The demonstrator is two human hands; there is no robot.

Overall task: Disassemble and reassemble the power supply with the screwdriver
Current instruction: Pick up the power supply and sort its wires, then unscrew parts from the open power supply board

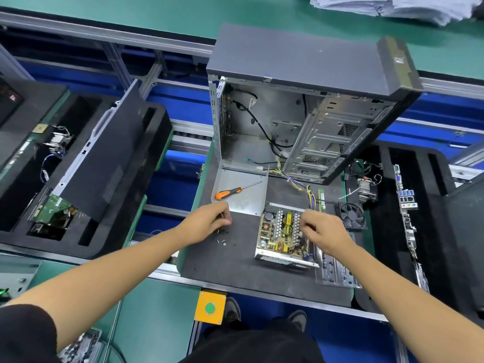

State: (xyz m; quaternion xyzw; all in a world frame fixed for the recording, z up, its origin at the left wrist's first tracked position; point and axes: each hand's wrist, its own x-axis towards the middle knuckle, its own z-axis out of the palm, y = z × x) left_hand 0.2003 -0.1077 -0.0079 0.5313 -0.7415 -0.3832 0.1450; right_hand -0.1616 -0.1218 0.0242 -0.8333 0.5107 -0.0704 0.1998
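The power supply (284,235) lies open on the black mat, its circuit board and coils exposed. Its bent metal cover (242,191) lies behind it, with the orange-handled screwdriver (231,192) resting on top. My left hand (209,222) hovers over several small loose screws (222,235) on the mat, fingers curled and pinching what looks like a screw. My right hand (323,230) sits at the right side of the open supply, fingers curled down onto the board; what they hold is hidden.
An opened computer case (309,82) stands behind the mat, wires (301,183) trailing to the supply. A black fan (352,216), memory stick (321,199) and motherboard (406,205) lie at the right. Black foam trays (104,163) fill the left. A yellow button box (210,307) sits at the front edge.
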